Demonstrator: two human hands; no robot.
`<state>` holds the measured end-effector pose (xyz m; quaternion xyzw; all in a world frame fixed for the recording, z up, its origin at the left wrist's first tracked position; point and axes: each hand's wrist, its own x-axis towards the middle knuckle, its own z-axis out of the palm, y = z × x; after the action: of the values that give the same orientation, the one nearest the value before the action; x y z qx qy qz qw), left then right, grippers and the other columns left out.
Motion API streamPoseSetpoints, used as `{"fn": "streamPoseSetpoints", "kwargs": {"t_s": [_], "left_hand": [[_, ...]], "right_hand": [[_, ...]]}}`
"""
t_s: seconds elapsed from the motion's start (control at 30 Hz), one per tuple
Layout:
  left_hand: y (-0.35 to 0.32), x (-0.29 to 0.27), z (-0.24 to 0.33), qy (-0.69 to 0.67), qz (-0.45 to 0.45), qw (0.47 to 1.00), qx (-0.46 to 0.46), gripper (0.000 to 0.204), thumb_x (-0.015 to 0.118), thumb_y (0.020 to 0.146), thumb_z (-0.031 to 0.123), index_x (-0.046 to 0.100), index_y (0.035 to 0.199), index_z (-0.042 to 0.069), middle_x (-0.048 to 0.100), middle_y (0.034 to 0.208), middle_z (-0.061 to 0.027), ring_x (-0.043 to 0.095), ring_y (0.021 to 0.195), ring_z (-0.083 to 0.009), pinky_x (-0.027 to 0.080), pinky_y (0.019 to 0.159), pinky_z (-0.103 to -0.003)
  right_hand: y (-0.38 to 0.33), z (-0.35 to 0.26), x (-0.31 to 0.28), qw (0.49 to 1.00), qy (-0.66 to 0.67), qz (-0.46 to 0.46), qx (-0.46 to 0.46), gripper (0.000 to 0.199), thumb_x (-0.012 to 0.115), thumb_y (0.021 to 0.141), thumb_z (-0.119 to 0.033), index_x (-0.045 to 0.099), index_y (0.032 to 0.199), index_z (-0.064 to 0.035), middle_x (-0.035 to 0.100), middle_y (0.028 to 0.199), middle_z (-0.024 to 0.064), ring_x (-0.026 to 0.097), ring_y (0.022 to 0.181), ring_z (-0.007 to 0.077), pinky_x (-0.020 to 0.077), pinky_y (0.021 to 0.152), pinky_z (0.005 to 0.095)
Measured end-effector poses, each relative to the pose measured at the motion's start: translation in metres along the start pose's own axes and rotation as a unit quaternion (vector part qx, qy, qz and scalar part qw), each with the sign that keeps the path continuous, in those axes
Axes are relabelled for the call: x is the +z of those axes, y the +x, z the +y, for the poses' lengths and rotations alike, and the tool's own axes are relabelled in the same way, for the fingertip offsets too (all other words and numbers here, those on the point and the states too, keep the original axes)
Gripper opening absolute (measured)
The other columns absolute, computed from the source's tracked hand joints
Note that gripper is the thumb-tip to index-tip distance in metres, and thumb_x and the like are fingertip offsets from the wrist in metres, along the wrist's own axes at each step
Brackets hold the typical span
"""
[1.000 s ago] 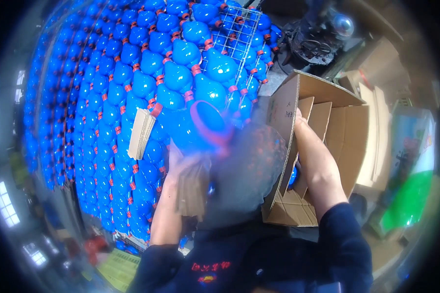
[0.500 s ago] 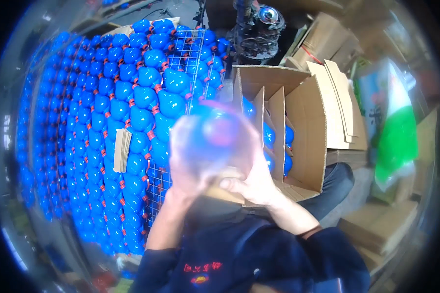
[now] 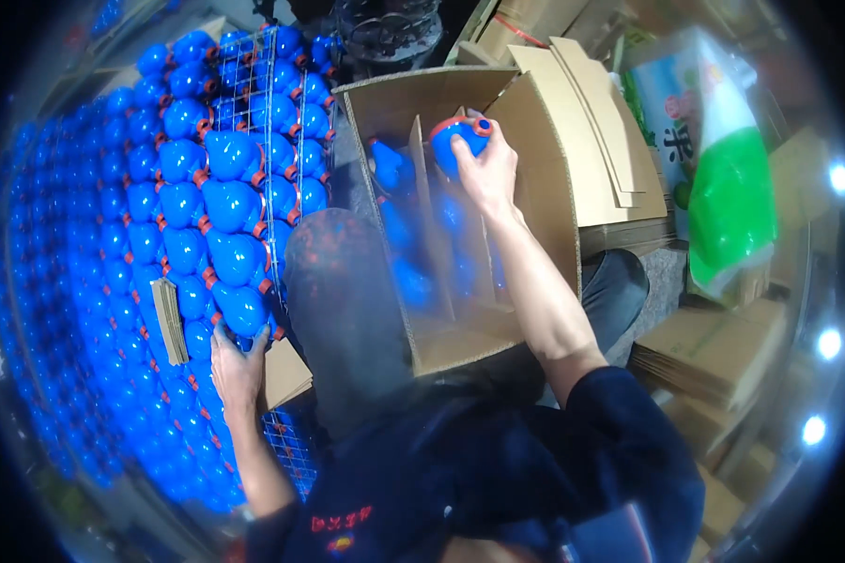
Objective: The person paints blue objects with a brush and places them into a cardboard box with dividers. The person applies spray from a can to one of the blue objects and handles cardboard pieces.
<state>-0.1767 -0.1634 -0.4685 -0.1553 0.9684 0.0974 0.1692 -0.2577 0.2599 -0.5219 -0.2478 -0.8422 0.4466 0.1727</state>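
Note:
In my right hand is a glossy blue pear-shaped bottle with a red neck, its fingers closed round it. That bottle is at the far end of an open cardboard box, by the upright cardboard dividers. Several blue bottles stand inside, hazy between the dividers. My left hand is down at the near end of the stacked bottles, its thumb and fingers round the lower part of another blue bottle. That one still lies against its neighbours.
Rows of blue bottles fill the left side, with a wire grid among them. A small cardboard bundle rests on them. Cardboard sheets lean right of the box. Beyond hangs a green and white bag; flattened cartons are stacked below.
Both hands were together on one blurred bottle close in front of me. Now they are apart: the right is over the box with a bottle, the left at the stacked bottles. The view has shifted.

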Motion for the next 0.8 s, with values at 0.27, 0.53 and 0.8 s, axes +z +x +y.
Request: {"fn": "streamPoseSetpoints", "kwargs": {"t_s": [0.27,0.53,0.8], "left_hand": [[0.015,-0.002,0.007,-0.042,-0.030,0.998,-0.035,0.095,0.081,0.075,0.045,0.038,0.137,-0.012,0.065,0.113,-0.0318,0.064,0.106,-0.0444,0.051,0.091,-0.046],[-0.006,0.000,-0.056,-0.345,-0.089,0.935,-0.003,0.077,0.079,0.079,0.024,0.041,0.138,-0.009,0.064,0.119,-0.0195,0.068,0.094,-0.0219,0.055,0.083,-0.034],[-0.055,-0.012,-0.062,-0.569,-0.110,0.813,0.056,0.060,0.066,0.081,0.010,0.045,0.135,-0.004,0.063,0.116,-0.0105,0.065,0.094,-0.0148,0.054,0.079,-0.027]], "right_hand": [[0.042,0.081,0.087,0.956,-0.233,-0.177,0.022,0.051,0.066,0.084,-0.032,0.053,0.121,0.0014,0.064,0.117,0.0258,0.062,0.110,0.0421,0.0495,0.096,0.0455],[0.102,0.140,0.172,0.782,-0.400,-0.476,-0.041,0.077,0.063,0.083,-0.045,0.042,0.144,-0.0032,0.039,0.145,0.0306,0.046,0.131,0.0445,0.0415,0.108,0.0468],[0.020,0.131,0.102,0.952,-0.169,-0.245,-0.064,0.057,0.058,0.093,-0.032,0.046,0.141,-0.0021,0.044,0.142,0.0274,0.043,0.133,0.0410,0.0351,0.113,0.0440]]}}
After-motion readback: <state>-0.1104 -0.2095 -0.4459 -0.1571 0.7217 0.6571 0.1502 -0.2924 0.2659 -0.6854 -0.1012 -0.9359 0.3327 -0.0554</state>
